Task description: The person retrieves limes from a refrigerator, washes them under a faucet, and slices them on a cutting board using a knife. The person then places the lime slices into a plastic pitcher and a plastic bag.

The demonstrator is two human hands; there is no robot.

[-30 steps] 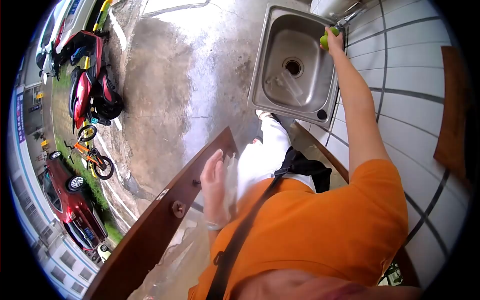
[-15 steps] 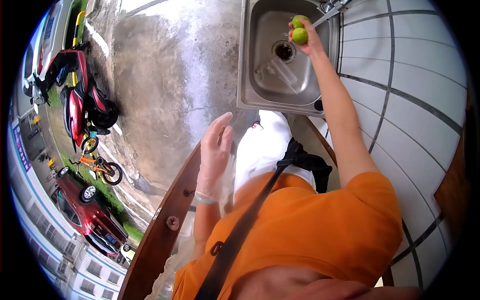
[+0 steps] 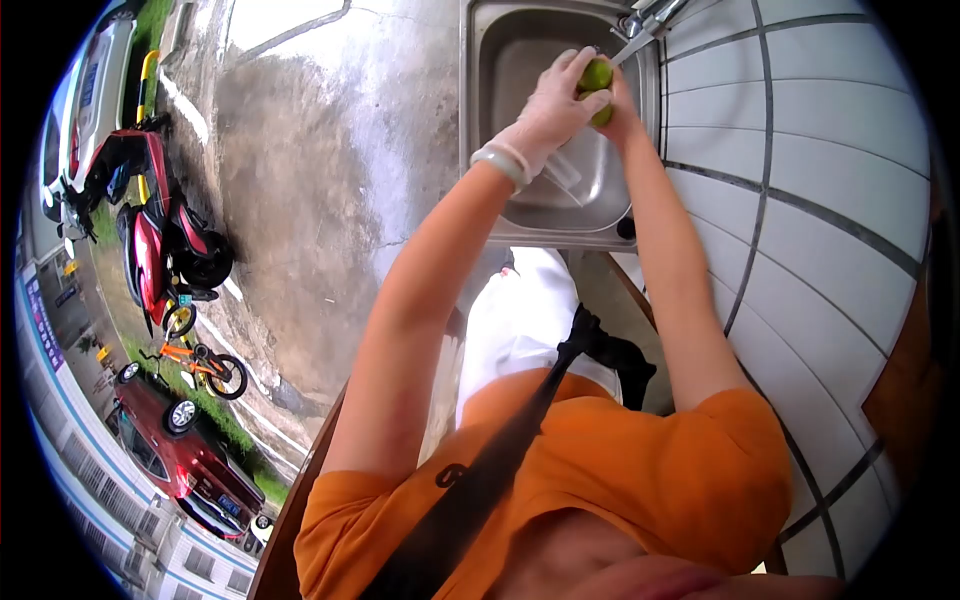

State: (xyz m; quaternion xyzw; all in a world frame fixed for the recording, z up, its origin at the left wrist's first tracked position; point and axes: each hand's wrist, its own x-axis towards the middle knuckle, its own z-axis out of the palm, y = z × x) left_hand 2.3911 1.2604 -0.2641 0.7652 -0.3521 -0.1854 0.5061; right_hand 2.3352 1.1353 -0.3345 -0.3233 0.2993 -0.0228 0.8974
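Two green limes [image 3: 596, 76] are held between my two hands over the metal sink [image 3: 468, 130], close below the tap [image 3: 650, 28], where water seems to run. My left hand [image 3: 556, 106], in a clear glove with a pale bangle at the wrist, has its fingers closed on the limes from the left. My bare right hand [image 3: 622, 108] is wrapped round them from the right; some of its fingers are hidden. A clear plastic piece [image 3: 563, 172] lies in the basin, partly behind my left hand.
White wall tiles [image 3: 820, 150] run along the right. Below the sink, a wooden edge [image 3: 632, 285] shows beside my legs. Far left are a red scooter [image 3: 150, 250], an orange bicycle [image 3: 190, 358] and a dark red car [image 3: 180, 440].
My left hand has come up from beside the wooden board to the limes and closed on them. My right hand has moved from the tap side to over the basin with the limes.
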